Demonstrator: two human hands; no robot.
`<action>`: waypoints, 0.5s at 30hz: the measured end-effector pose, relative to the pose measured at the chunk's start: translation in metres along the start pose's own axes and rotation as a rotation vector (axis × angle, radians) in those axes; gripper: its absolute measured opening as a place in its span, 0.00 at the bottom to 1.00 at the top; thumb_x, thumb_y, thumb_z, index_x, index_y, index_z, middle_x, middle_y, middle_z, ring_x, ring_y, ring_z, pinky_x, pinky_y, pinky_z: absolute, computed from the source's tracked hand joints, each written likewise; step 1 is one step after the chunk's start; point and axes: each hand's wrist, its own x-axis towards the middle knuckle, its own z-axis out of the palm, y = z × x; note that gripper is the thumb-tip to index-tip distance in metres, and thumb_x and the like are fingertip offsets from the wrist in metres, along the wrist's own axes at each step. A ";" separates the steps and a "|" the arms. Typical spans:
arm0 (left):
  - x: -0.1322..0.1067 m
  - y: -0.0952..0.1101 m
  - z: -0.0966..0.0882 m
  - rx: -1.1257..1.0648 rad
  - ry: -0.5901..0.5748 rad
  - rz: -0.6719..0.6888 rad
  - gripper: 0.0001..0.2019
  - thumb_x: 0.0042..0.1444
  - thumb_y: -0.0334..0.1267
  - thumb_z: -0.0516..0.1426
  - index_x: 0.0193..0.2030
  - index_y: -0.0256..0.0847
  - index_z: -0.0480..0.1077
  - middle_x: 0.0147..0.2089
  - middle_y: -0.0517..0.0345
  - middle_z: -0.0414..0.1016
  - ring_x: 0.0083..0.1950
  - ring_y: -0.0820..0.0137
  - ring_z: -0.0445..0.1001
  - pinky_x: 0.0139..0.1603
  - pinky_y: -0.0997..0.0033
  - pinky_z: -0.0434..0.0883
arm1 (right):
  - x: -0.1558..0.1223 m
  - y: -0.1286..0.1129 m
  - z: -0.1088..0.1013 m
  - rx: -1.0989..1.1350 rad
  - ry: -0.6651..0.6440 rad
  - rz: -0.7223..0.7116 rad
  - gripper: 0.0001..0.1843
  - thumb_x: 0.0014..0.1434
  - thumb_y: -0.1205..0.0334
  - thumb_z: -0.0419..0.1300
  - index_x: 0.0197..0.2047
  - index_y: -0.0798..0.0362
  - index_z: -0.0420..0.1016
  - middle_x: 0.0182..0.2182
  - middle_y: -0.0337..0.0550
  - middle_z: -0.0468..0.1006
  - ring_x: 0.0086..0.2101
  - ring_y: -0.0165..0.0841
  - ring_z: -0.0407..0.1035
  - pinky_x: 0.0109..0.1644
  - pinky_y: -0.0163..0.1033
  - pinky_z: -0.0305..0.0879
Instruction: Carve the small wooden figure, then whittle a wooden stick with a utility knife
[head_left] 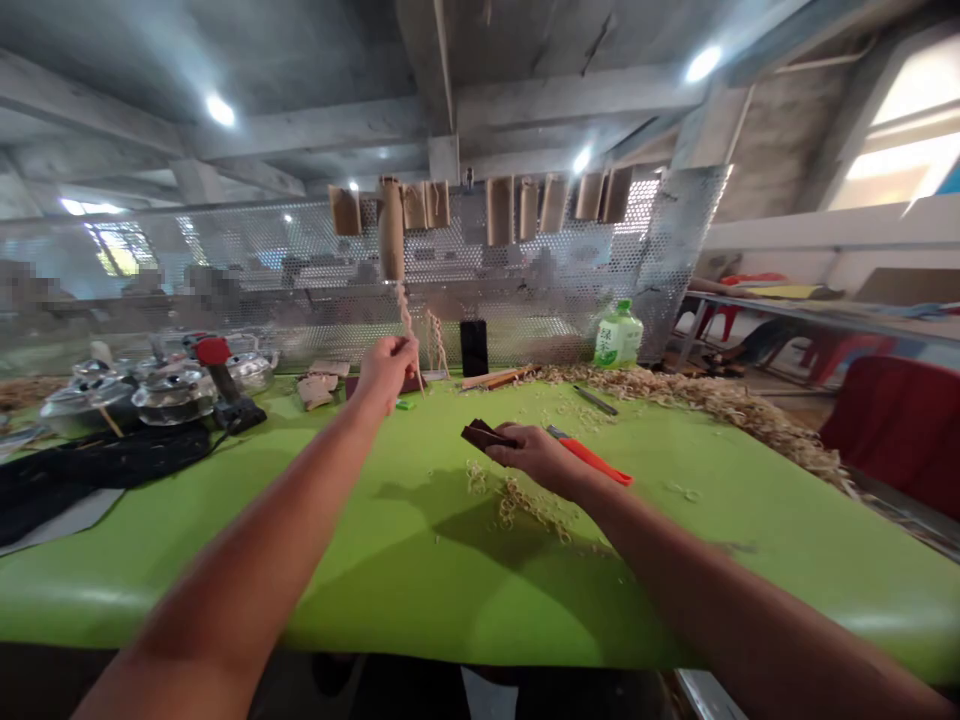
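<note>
My left hand [386, 372] is raised above the far part of the table and pinches a thin carved wooden spiral stick [406, 315] that points upward. My right hand [529, 452] is lower, holding a folded piece of dark sandpaper [484, 435] between its fingers. Just beyond that hand, a utility knife with an orange-red handle [592, 461] appears to rest on the green tabletop [420, 590]. Loose curled wood shavings [525, 507] lie under and in front of my right hand.
A long heap of wood shavings [675, 400] runs along the far right table edge. Behind it stand a green bottle [619, 335] and an upright black phone [474, 348]. Glass-lidded pots [131, 400] and a dark cloth [90, 470] occupy the left. A perforated metal screen [480, 240] stands behind.
</note>
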 end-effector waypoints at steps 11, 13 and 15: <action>0.107 -0.050 0.031 0.314 -0.146 0.010 0.11 0.51 0.41 0.64 0.28 0.37 0.70 0.21 0.61 0.68 0.22 0.75 0.65 0.26 0.74 0.63 | -0.026 -0.033 0.024 -0.061 -0.246 -0.032 0.10 0.58 0.58 0.60 0.35 0.56 0.76 0.28 0.37 0.71 0.28 0.27 0.62 0.30 0.31 0.55; 0.119 -0.068 0.036 0.358 -0.162 -0.003 0.09 0.50 0.40 0.63 0.28 0.37 0.70 0.21 0.61 0.68 0.22 0.74 0.65 0.27 0.73 0.64 | -0.032 -0.036 0.024 -0.078 -0.271 -0.050 0.10 0.58 0.57 0.60 0.36 0.55 0.77 0.29 0.38 0.72 0.29 0.27 0.63 0.31 0.31 0.55; 0.133 -0.087 0.036 0.409 -0.145 -0.014 0.08 0.50 0.38 0.62 0.26 0.37 0.69 0.20 0.61 0.67 0.22 0.74 0.65 0.28 0.73 0.64 | -0.037 -0.037 0.024 -0.101 -0.293 -0.080 0.10 0.58 0.56 0.61 0.36 0.55 0.77 0.30 0.38 0.73 0.30 0.27 0.64 0.31 0.31 0.56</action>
